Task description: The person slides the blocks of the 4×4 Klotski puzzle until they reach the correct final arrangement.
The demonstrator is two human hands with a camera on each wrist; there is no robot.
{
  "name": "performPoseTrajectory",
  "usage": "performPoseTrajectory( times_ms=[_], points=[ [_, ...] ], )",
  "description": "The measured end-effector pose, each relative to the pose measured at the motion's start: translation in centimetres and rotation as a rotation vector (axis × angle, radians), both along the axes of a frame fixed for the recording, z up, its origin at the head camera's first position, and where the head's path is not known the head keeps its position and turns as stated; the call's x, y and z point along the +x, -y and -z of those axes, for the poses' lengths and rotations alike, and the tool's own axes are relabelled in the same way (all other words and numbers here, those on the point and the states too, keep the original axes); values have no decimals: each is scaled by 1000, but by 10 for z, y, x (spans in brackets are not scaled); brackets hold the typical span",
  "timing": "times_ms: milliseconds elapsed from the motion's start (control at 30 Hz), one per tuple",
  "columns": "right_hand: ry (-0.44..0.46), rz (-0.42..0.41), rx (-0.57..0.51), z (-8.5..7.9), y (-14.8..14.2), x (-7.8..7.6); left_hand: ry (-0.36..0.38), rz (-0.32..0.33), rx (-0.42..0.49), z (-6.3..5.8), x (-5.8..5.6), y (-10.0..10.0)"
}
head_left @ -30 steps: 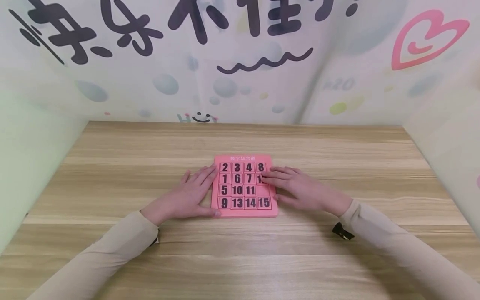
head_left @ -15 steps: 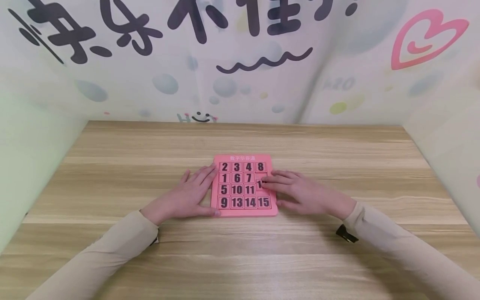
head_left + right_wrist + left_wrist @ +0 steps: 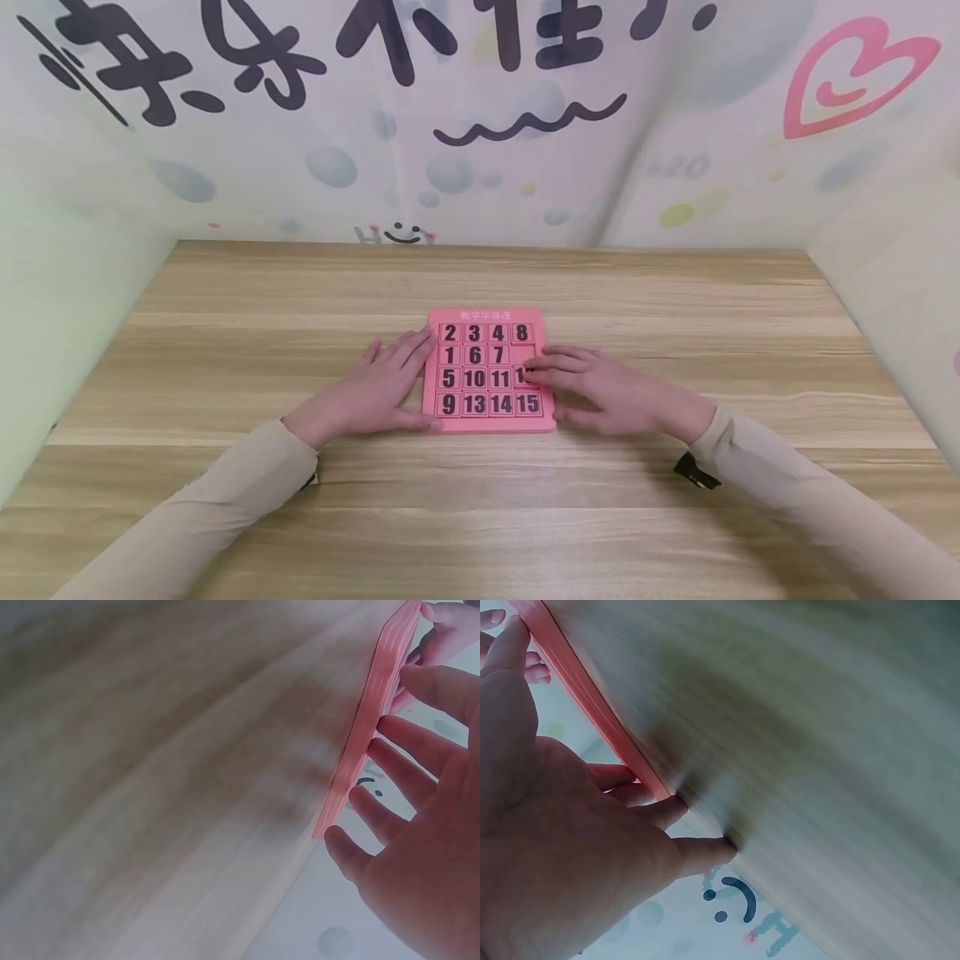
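Observation:
A pink sliding number puzzle (image 3: 487, 425) lies flat on the table. Along its left edge rests my left hand (image 3: 375, 392), thumb at the near corner and fingers on the upper side. The left wrist view has this hand (image 3: 577, 825) touching the pink edge with its fingers extended. On the puzzle's right side, fingertips of my right hand (image 3: 611, 387) rest on a number tile (image 3: 522, 377) in the third row, partly covering its number. A gap shows above that tile, under the 8. In the right wrist view, my right hand's fingers are spread beside the puzzle's edge (image 3: 367, 712).
The wooden table (image 3: 480, 517) extends all around the puzzle. Behind it stands a white wall (image 3: 480, 192) with black characters and a pink heart (image 3: 855, 79). Pale side walls bound the table left and right.
My right fingertips have slid the tile in the right column toward me, from the second row to the third. The gap now sits in the second row. My left hand has stayed put.

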State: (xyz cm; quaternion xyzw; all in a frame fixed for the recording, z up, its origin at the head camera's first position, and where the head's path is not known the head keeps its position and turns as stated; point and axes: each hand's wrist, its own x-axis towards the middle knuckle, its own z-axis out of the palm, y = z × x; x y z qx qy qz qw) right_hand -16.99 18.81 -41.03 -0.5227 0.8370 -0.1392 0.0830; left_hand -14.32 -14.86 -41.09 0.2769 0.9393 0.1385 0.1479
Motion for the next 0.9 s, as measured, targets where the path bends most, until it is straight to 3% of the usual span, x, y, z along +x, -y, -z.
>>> performPoseTrajectory(
  times_ms=[900],
  points=[
    [-14,2,-121,-2,7,-6,-15,6,9,0,1,0]
  ],
)
